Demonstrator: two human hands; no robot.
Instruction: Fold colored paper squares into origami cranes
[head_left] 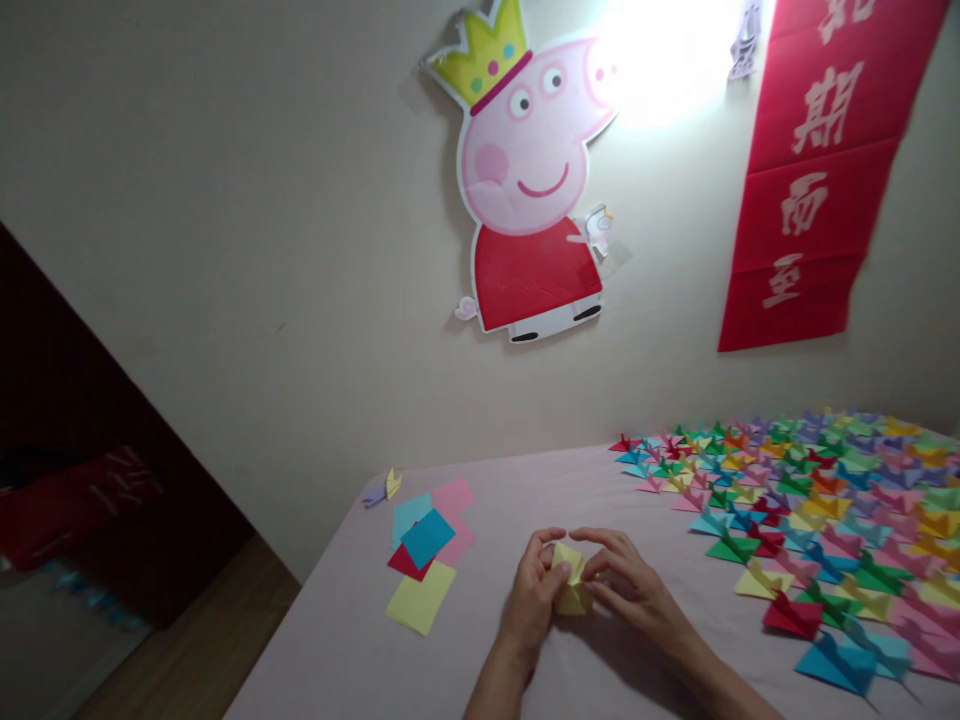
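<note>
We grip the partly folded yellow origami paper (573, 600) in the left hand (534, 590), thumb on its face; the right hand (628, 582) pinches its right edge. Both work over the pale pink cloth (330, 630). Left of them, we see loose paper squares (428, 538); at right, paper cranes (827, 507) extend back toward the wall (300, 250), which bears a cartoon pig cutout (536, 265).

Single view, head-worn: looks forward and down across the tabletop (555, 490) toward the wall (262, 250) behind its far edge. Left hand (534, 592) and right hand (630, 582) close, low in frame; wall fills upper half. Far left corner inside frame, near edge cut off.
</note>
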